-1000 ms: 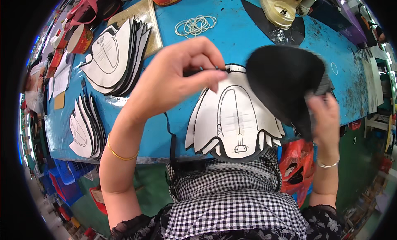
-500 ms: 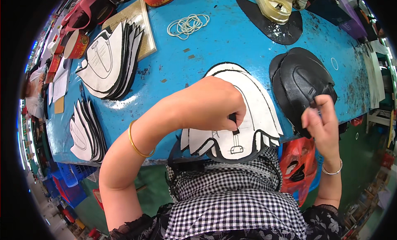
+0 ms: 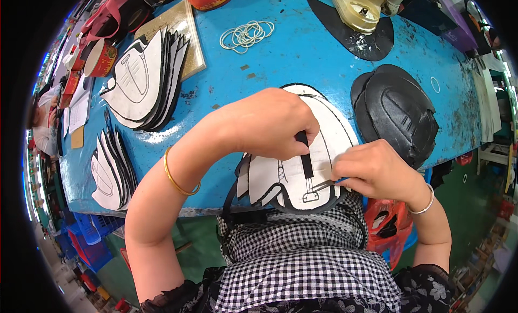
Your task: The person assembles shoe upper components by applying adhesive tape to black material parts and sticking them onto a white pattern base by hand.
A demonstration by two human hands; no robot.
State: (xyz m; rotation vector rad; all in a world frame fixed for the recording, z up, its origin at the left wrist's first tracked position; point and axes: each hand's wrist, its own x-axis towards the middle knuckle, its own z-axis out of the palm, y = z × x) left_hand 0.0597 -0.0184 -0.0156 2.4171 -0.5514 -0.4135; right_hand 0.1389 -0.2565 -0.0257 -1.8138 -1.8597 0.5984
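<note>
"Head view, straight down over the bench: what's that left hand (image 3: 278, 124) got?"

"A narrow black strip (image 3: 306, 166), flat and straight-edged, nipped tight between thumb and fingers. It lies over the white panel (image 3: 334, 127), lower end just above a rounded shape drawn there."

"And the right hand (image 3: 375, 170)?"

"Closed in a small pinch on a slim tool (image 3: 340, 179), a touch of blue showing. Its thin tip reaches toward the strip; I can't tell whether they touch."

"What's the panel like?"

"Matte, arched at the far end, black along its edges, pencil-like lines across it. It sits on more layers at the near edge of the blue table (image 3: 226, 81), against the checked apron (image 3: 302, 280)."

"Those black pieces (image 3: 402, 113) to the right?"

"Glossy, leathery-looking, curved, overlapping, with raised ridges. Far left, a fanned stack (image 3: 132, 89) of white, black-edged pieces."
</note>
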